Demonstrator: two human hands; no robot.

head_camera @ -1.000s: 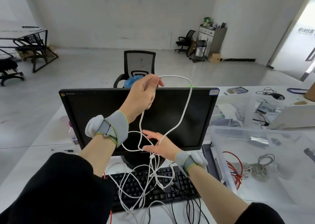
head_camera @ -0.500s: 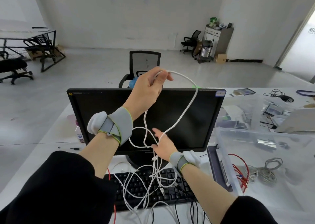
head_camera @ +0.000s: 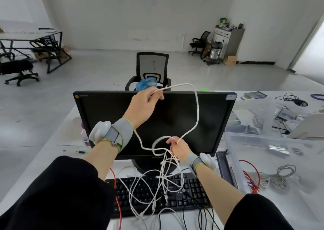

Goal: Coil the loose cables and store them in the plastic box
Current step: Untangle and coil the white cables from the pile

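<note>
A white cable (head_camera: 197,110) arcs in front of the black monitor (head_camera: 210,123). My left hand (head_camera: 143,105) pinches it high, near the monitor's top edge. My right hand (head_camera: 178,147) is lower, fingers closed around the same cable where it loops. Below it a tangle of white cables (head_camera: 157,186) hangs onto the black keyboard (head_camera: 191,191). The clear plastic box (head_camera: 263,142) stands at the right and holds a red cable (head_camera: 252,175) and a grey coiled cable (head_camera: 278,179).
Black cables (head_camera: 201,217) and a red wire (head_camera: 119,208) run off the keyboard toward me. More clear containers (head_camera: 259,114) and a small black cable (head_camera: 291,98) lie at the far right. An office chair (head_camera: 152,67) stands behind the monitor.
My left hand has come down a little and shifted right with the cable. My right hand went from spread fingers to closed on the cable's lower loop.
</note>
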